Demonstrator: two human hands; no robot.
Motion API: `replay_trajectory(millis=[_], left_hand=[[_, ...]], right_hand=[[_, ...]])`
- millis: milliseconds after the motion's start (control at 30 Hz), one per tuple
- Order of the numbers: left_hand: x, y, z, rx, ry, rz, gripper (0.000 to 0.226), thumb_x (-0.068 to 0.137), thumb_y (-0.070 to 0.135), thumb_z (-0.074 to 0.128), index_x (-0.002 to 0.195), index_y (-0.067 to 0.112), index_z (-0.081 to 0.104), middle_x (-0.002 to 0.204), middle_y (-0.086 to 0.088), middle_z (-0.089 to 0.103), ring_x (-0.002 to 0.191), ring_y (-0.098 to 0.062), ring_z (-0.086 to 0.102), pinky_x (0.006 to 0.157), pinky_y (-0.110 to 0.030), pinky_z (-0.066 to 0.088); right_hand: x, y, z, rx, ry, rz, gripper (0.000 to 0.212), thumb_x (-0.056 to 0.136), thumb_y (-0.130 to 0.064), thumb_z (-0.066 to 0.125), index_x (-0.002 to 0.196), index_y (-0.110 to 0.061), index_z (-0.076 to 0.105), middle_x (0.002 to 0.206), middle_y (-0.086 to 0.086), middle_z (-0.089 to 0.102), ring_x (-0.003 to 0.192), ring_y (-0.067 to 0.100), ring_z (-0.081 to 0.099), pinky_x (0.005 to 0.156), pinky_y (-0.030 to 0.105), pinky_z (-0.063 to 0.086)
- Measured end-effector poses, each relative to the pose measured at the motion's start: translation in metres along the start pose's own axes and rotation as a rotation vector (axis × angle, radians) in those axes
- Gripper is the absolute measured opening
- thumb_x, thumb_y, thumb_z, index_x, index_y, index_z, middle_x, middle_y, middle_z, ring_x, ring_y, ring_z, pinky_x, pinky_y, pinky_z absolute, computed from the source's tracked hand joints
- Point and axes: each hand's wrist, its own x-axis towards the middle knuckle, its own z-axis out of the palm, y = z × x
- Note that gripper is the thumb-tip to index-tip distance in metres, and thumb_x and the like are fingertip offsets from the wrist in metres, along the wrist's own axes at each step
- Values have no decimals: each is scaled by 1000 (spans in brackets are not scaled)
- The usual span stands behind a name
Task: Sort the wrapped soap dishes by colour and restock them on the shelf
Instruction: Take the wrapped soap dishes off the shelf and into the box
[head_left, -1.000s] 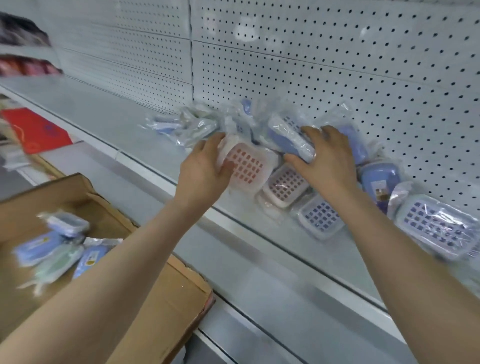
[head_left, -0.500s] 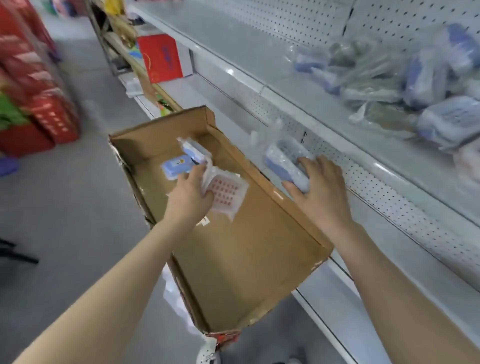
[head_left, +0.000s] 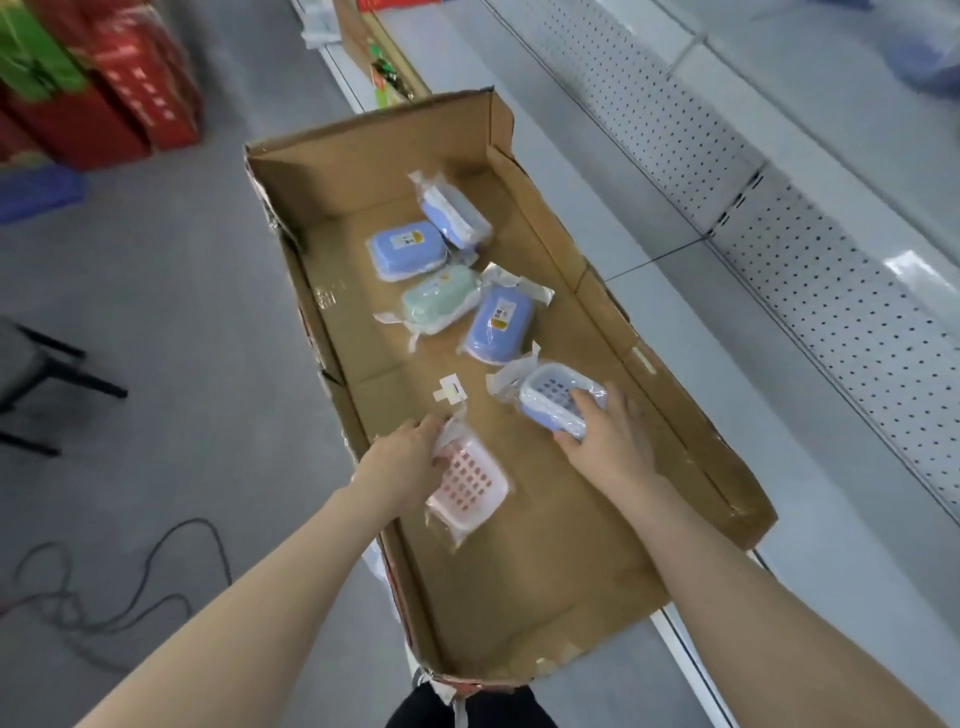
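Note:
A pink wrapped soap dish (head_left: 467, 486) lies in the open cardboard box (head_left: 519, 613); my left hand (head_left: 410, 454) holds its near-left end by the wrapper. My right hand (head_left: 608, 439) grips a blue wrapped soap dish (head_left: 553, 397) with its grid side up, low over the box floor. Farther back in the box lie three blue wrapped dishes (head_left: 408, 249) (head_left: 454, 215) (head_left: 498, 322) and one pale green wrapped dish (head_left: 441, 299). The white pegboard shelf (head_left: 810, 270) runs along the right.
A small white tag (head_left: 449, 391) lies on the box floor. Red and green cartons (head_left: 98, 78) stand on the grey floor at upper left. A black cable (head_left: 130, 587) trails on the floor at left, near dark chair legs (head_left: 47, 374).
Both hands took a dish off the shelf, the left the pink one and the right a blue one, and brought them down into the cardboard box. My view swung from the shelf down to the box.

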Motion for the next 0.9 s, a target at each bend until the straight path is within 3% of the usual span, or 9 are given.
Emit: replay_trajectory(millis=[167, 433, 567, 733, 900], left_hand=[[33, 5, 22, 46, -83, 3, 56, 97, 33, 51, 148, 29, 28, 125, -8, 59, 110, -31, 59, 87, -39, 48], [51, 16, 21, 178, -62, 12, 59, 97, 28, 54, 149, 26, 27, 138, -1, 49, 122, -27, 48, 93, -36, 44], [48, 30, 2, 234, -29, 125, 57, 97, 30, 54, 149, 27, 30, 143, 1, 45, 129, -25, 43, 99, -37, 44], [22, 54, -27, 304, 99, 354, 53, 96, 34, 54, 145, 25, 36, 141, 1, 48, 130, -24, 42, 94, -38, 48], [-16, 92, -55, 343, 214, 598, 50, 95, 36, 57, 141, 24, 42, 137, -2, 52, 123, -27, 49, 92, -39, 49]], right_hand=[[22, 9, 25, -28, -58, -50, 59, 86, -41, 64, 140, -23, 47, 139, 14, 35, 119, 35, 41, 95, 43, 43], [21, 23, 18, -50, -209, -72, 60, 95, -44, 51, 149, -27, 29, 156, 9, 18, 135, 30, 33, 101, 40, 41], [8, 25, -8, 10, -121, -49, 61, 98, -40, 52, 151, -26, 25, 158, 8, 20, 138, 28, 34, 104, 39, 42], [-37, 29, -49, -19, 83, -15, 60, 99, -40, 48, 151, -19, 28, 156, 11, 29, 140, 30, 33, 111, 46, 36], [-108, 39, -96, -117, 308, 29, 52, 95, -31, 53, 141, -9, 45, 139, 18, 47, 130, 35, 44, 101, 47, 40]])
